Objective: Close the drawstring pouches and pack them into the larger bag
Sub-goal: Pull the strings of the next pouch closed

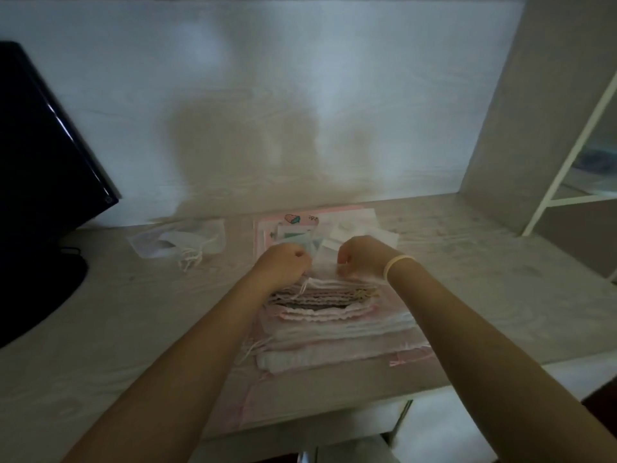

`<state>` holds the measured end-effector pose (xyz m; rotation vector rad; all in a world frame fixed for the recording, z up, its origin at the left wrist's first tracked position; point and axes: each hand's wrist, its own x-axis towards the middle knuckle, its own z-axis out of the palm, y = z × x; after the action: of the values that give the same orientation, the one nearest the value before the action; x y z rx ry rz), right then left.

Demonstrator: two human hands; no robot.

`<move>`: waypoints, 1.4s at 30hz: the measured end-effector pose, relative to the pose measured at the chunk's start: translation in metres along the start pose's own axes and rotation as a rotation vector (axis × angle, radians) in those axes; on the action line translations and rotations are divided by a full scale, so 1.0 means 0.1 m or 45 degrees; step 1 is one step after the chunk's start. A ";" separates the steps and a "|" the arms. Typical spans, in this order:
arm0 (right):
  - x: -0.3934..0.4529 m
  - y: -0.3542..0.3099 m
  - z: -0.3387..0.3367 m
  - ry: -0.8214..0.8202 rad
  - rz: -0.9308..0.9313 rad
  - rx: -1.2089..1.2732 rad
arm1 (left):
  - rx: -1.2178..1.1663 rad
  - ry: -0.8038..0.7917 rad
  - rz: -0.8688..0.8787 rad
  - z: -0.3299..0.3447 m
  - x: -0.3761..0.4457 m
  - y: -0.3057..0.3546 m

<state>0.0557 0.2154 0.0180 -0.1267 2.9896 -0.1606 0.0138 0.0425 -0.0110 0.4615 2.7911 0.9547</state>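
— Pale wood-grain desk (467, 295), dim light, a dark monitor (40, 155) off to the left. What's she got in front of her?

— A stack of sheer drawstring pouches (334, 315) lying on a pink printed bag (300, 219), near the desk's front edge. Both hands are at the far end of the top pouch. The left hand (283, 262) is curled into a fist with a white cord (305, 285) trailing out beneath it; the right hand (360, 253), pale band at the wrist, has its fingers curled onto the sheer fabric.

— So she's closing one?

— I'd say so, drawing the top pouch's mouth shut. I can't tell whether the cord is actually pinched or just hanging beside the fist.

— And that loose one?

— A single pouch (180, 240) lies well apart to the left, cords bunched. It looks finished, though I'm guessing.

— What next?

— Probably pull the cords apart until the mouth gathers, then find the big bag's opening. Nothing seems packed yet.
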 end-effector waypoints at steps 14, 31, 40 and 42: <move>0.12 -0.35 0.18 0.584 -0.334 0.162 | -0.186 0.547 0.038 -0.16 -0.15 -0.34; 0.20 -0.23 0.24 0.503 0.102 0.341 | -0.292 0.452 -0.099 -0.17 -0.19 -0.69; 0.14 -0.07 0.15 0.439 0.362 1.262 | -0.750 0.413 -0.144 -0.11 -0.10 -0.62; 0.10 -0.07 0.12 0.438 0.379 1.536 | -0.818 0.390 -0.183 -0.08 -0.06 -0.59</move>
<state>0.0481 0.2067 0.0055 0.5053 2.5759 -1.9709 0.0038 -0.0085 -0.0404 0.0197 2.4865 1.9066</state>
